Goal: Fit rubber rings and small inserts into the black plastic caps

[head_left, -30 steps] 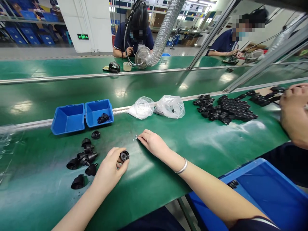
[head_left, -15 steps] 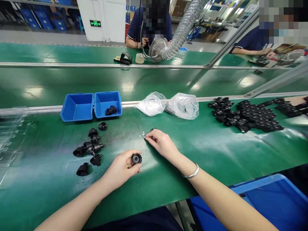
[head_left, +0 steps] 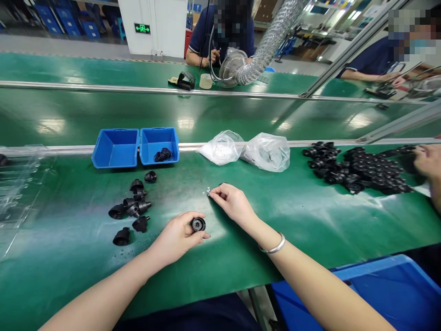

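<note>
My left hand (head_left: 181,233) is wrapped round a black round part (head_left: 198,224), its open end facing up. To the right and a little farther off, my right hand (head_left: 230,200) has its fingertips pinched at some tiny pale pieces (head_left: 206,191) on the green table; whatever lies between the fingertips is too small to name. Partly hidden behind that hand is a dark object (head_left: 223,184). Several black cone-shaped parts (head_left: 133,208) lie to the left of my left hand.
Two blue bins (head_left: 115,148) stand at the back left, the right one holding black rings (head_left: 163,154). Plastic bags (head_left: 267,151) lie behind my right hand. Black parts (head_left: 372,170) are heaped at right, near another person's hand (head_left: 428,161). A blue crate (head_left: 389,287) sits below the front edge.
The view has shifted slightly. Another person's hand has come in at the right edge by the heap. My two hands keep nearly the same pose.
</note>
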The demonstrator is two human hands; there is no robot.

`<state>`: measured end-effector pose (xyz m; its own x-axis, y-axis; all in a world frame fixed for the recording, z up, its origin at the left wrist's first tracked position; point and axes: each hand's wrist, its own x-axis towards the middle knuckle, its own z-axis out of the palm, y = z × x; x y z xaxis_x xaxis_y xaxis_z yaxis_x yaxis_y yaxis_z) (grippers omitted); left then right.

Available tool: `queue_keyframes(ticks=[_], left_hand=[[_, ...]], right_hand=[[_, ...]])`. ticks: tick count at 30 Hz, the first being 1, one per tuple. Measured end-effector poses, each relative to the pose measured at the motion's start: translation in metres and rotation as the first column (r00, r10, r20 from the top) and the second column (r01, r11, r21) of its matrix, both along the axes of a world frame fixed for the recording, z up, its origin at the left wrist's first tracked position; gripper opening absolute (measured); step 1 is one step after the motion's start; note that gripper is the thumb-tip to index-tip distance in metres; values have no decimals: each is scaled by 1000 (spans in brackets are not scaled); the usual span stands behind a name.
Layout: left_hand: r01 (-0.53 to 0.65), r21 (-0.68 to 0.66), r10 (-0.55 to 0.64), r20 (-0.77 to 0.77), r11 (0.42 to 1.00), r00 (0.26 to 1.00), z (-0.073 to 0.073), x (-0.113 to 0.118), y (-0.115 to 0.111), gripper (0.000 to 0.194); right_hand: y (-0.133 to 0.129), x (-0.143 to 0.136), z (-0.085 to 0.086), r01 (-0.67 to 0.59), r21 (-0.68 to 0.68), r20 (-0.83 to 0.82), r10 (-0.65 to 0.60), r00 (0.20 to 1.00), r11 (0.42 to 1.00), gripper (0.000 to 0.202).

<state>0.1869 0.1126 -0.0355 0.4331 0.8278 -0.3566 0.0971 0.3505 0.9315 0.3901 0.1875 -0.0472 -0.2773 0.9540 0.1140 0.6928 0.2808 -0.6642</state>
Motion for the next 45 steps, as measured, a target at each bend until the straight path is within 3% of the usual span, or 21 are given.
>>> queue_keyframes(ticks=[8,12,15,18,24,32,36,39,41,43,45], left_hand=[[-5,3,5,6,1000,1000,-2,-2,1,36],[-44,36,42,61,998,997,-6,-1,1,35],[-17,146,29,-84,989,996,-5,-2,1,33],[43,265,22,-239,963,971,-4,-3,0,36],[91,359,28,-312,929,950,-2,-2,-3,41],[132,457,41,-349,880,936,-5,-4,-2,47],[153,410,7,-363,899,932,-2,-3,-1,45],[105,312,-28,-244,944,969,-3,-1,-4,38],[72,244,-37,-142,967,989,-5,1,-5,36],[65,196,-47,-94,978,994,-8,1,-6,37],[70,174,-56,-85,982,995,-9,1,-6,37]], right_hand=[[-5,2,2,-78,83,1,78,997,993,13],[-32,-7,13,-234,228,-35,248,968,945,11],[-55,-14,15,-338,319,51,340,939,886,13],[-66,-18,12,-397,382,189,350,918,834,16],[-69,-19,12,-470,412,341,347,874,780,21],[-67,-20,14,-503,383,339,389,857,775,22],[-63,-18,23,-513,357,327,410,851,781,21],[-51,-2,25,-407,331,142,381,914,852,15],[-37,13,22,-217,316,67,206,976,924,14],[-23,27,14,-59,308,98,30,995,950,15],[-12,36,4,-16,290,171,-35,985,957,18]])
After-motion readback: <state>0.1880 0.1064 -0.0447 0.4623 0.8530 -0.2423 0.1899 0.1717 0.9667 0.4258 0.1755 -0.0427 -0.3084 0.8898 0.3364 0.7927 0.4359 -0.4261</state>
